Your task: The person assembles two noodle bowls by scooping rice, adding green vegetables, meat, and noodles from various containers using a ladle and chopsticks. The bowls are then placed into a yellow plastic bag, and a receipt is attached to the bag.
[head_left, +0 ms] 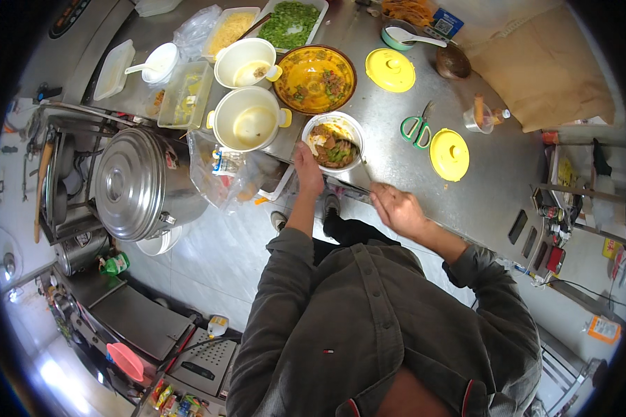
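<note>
A white bowl [343, 120] of meat pieces and green vegetables stands near the counter's front edge. My left hand [309, 170] grips its near left side, fingers against the wall. At the bowl's near right, my right hand [398, 208] is closed around a thin-handled utensil, which slants up toward the bowl; its working end is hard to make out. Just behind the bowl is a patterned yellow-brown bowl [306, 70] with scraps of food in it. To the left stand two cream pots with yellow handles, the near pot [220, 119] and the far pot [226, 70], both with residue inside.
Two yellow lids, a far one [389, 69] and a near one [449, 154], lie right of the bowls with green-handled scissors [416, 132] between them. Trays of chopped greens [290, 25] and pale shreds [233, 29] sit at the back. A large steel pot [126, 182] stands left.
</note>
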Demonstrator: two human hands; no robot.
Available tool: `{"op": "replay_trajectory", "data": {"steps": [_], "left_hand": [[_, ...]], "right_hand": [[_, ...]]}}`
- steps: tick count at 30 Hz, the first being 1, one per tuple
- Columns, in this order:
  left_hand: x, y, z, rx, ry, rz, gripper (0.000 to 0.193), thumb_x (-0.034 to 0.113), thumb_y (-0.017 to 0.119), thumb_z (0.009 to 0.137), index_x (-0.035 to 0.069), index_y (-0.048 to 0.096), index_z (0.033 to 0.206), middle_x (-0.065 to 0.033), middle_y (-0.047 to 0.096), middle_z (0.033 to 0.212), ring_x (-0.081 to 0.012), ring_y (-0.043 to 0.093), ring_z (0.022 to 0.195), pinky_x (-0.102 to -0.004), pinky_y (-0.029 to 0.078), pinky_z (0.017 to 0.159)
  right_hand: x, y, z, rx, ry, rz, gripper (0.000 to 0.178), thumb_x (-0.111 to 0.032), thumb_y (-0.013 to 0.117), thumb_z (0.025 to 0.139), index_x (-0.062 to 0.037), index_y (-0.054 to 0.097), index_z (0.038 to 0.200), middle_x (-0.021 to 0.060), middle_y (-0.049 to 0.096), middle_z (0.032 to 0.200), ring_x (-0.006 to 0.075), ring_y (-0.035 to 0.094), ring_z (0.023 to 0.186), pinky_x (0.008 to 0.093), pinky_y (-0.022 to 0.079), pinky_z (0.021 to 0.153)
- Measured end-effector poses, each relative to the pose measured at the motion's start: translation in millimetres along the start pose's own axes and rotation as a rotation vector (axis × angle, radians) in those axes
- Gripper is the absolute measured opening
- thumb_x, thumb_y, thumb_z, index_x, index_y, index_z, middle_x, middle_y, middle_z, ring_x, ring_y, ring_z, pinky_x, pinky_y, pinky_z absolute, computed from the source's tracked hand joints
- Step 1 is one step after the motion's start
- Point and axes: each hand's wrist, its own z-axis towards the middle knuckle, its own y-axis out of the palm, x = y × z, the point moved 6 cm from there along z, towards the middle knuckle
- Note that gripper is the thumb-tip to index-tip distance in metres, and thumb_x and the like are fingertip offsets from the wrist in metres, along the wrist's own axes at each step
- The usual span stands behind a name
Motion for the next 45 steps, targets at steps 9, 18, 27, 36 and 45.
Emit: {"op": "replay_trajectory", "data": {"steps": [9,18,27,36,45], "left_hand": [[-21.2,10.4,-16.0,-0.076,-0.210,-0.224,0.064,0.053,0.036,0.106,-0.001,0.047,0.139,-0.0124,0.058,0.134,-0.0216,0.060,0.119,-0.0345,0.050,0.099],[15.1,-9.3,0.4,-0.292,-0.521,0.043,0.067,0.057,0.034,0.105,0.001,0.046,0.140,-0.0146,0.058,0.136,-0.0264,0.059,0.123,-0.0433,0.049,0.104],[17.3,-19.2,10.7,-0.098,-0.225,0.271,0.065,0.056,0.036,0.105,0.001,0.050,0.137,-0.0124,0.061,0.129,-0.0229,0.061,0.117,-0.0381,0.052,0.097],[0.4,-15.0,-1.4,-0.263,-0.440,-0.037,0.067,0.057,0.031,0.106,0.002,0.048,0.140,-0.0139,0.057,0.137,-0.0253,0.060,0.121,-0.0391,0.050,0.103],[15.8,-38.4,5.6,-0.145,-0.181,0.038,0.066,0.053,0.040,0.105,-0.004,0.049,0.137,-0.0127,0.060,0.132,-0.0216,0.059,0.117,-0.0345,0.047,0.100]], "right_hand": [[0.9,-27.6,11.3,0.010,-0.045,0.065,0.029,-0.006,0.068,0.087,0.0028,0.067,0.115,0.0174,0.070,0.112,0.0289,0.072,0.092,0.0361,0.062,0.078],[36.0,-38.6,3.1,-0.308,-0.533,0.031,0.038,-0.006,0.064,0.082,0.0017,0.066,0.119,0.0170,0.064,0.128,0.0316,0.064,0.116,0.0370,0.059,0.090],[-4.8,-42.5,-21.6,-0.084,-0.167,0.045,0.031,-0.008,0.072,0.086,0.0041,0.068,0.114,0.0173,0.071,0.108,0.0257,0.073,0.088,0.0337,0.062,0.072],[0.7,-41.5,1.9,-0.203,-0.451,0.086,0.037,-0.005,0.061,0.083,0.0037,0.067,0.119,0.0187,0.064,0.129,0.0291,0.066,0.113,0.0366,0.059,0.089],[-9.4,-44.9,-16.1,-0.203,-0.294,0.014,0.034,-0.006,0.069,0.083,0.0052,0.066,0.115,0.0193,0.068,0.117,0.0309,0.071,0.098,0.0369,0.061,0.082]]}}
